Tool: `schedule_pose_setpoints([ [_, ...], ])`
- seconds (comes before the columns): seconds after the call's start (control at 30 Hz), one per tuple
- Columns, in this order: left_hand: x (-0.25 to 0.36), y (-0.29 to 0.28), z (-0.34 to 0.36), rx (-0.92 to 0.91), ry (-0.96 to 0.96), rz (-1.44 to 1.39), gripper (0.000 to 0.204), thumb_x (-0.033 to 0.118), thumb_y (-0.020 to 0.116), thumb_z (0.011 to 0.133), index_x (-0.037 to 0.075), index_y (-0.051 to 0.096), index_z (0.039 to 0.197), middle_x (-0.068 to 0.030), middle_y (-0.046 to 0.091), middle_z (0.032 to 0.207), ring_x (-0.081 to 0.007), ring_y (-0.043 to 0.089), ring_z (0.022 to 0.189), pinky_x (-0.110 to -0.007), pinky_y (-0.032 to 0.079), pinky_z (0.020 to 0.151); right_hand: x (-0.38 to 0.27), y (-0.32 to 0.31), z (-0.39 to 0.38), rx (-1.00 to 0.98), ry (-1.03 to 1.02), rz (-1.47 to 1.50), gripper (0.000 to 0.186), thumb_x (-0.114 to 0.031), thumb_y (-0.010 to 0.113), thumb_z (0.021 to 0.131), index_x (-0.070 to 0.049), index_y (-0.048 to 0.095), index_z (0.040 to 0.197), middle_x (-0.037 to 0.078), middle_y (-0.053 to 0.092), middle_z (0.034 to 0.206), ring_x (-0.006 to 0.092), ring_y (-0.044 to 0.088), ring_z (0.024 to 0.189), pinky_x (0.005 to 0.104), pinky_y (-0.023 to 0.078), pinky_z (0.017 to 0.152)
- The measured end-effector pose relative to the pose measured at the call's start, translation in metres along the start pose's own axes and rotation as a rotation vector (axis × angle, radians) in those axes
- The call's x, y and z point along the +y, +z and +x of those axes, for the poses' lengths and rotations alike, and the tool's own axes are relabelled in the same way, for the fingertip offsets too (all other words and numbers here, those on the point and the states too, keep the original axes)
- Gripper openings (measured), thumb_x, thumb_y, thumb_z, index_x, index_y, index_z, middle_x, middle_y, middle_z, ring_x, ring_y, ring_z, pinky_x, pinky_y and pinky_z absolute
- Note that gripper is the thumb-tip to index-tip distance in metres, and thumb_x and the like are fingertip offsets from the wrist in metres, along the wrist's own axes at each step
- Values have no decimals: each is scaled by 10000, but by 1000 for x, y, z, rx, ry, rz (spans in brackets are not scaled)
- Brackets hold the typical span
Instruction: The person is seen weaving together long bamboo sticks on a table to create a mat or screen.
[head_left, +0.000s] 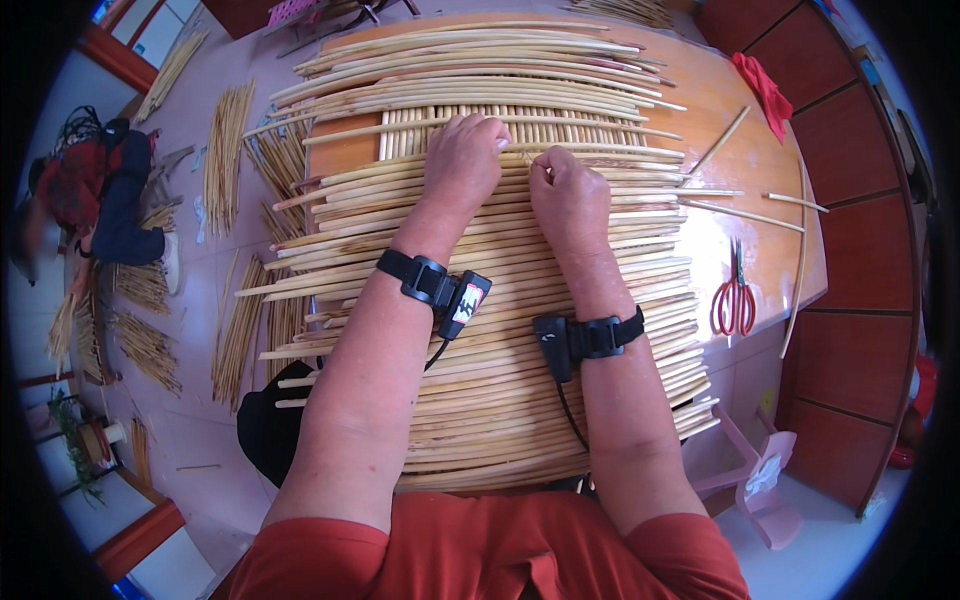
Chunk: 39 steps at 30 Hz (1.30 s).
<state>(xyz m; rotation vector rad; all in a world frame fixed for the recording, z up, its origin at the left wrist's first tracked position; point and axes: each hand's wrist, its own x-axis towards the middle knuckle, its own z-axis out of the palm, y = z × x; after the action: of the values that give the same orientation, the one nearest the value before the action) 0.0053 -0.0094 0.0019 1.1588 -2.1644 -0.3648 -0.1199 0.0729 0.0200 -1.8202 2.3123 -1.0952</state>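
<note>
A wide mat of pale peeled sticks (pixel 500 255) lies crosswise on the table in front of me, its rods side by side. Over its upper part, my left hand (pixel 466 160) is closed with the fingers curled down at a stick (pixel 590 149); whatever it grips is hidden under the fingers. Just to the right, my right hand (pixel 572 195) is closed in a pinch, with a thin light strand faintly visible by its fingertips, too small to name. Beyond both hands, a row of sticks running lengthwise (pixel 560 127) shows in a gap. Another band of crosswise sticks (pixel 460 90) lies past it.
Red-handled scissors (pixel 735 305) and some loose sticks (pixel 720 145) lie on the orange table (pixel 720 100) at right, near a red cloth (pixel 763 95). Stick bundles (pixel 228 150) cover the floor at left, where a person (pixel 110 190) bends over. A pink stool (pixel 765 490) stands lower right.
</note>
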Motion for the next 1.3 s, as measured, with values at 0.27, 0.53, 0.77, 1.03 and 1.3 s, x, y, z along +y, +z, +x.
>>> schedule_pose_setpoints([
  [0.27, 0, 0, 0, -5, -14, 8, 80, 131, 587, 871, 93, 657, 865, -60, 644, 861, -275, 599, 889, -413, 475, 813, -1, 0, 0, -12, 24, 2, 52, -142, 615, 822, -113, 632, 782, 141, 630, 634, 348, 636, 613, 451, 510, 578],
  [0.53, -1, -1, 1, -5, -2, 0, 83, 135, 583, 870, 91, 653, 857, -61, 642, 857, -274, 601, 880, -413, 477, 807, 0, 1, 2, 0, -7, -1, 74, -133, 622, 818, -105, 625, 749, 137, 618, 605, 344, 628, 584, 450, 508, 562],
  [0.77, 2, 1, 0, -7, -3, 5, 78, 137, 586, 870, 94, 649, 855, -56, 637, 848, -274, 598, 880, -412, 476, 803, 3, 0, 1, 42, -25, 65, 83, -140, 626, 818, -107, 621, 741, 135, 609, 591, 342, 621, 562, 450, 508, 553],
  [1.03, -14, 5, 1, 225, 84, -100, 34, 91, 651, 784, 90, 650, 819, -102, 631, 821, -332, 600, 822, -439, 484, 724, 8, 8, 2, 69, -48, 78, 64, -133, 631, 847, -99, 645, 794, 166, 627, 645, 342, 633, 599, 426, 511, 578],
  [1.3, 14, -33, 18, 775, 135, -21, 201, -16, 593, 750, 109, 626, 904, -61, 604, 962, -318, 531, 960, -425, 437, 871, 23, 5, 5, 94, 8, 243, 122, -139, 647, 892, -22, 668, 917, 73, 657, 694, 130, 596, 608, 301, 485, 591],
])
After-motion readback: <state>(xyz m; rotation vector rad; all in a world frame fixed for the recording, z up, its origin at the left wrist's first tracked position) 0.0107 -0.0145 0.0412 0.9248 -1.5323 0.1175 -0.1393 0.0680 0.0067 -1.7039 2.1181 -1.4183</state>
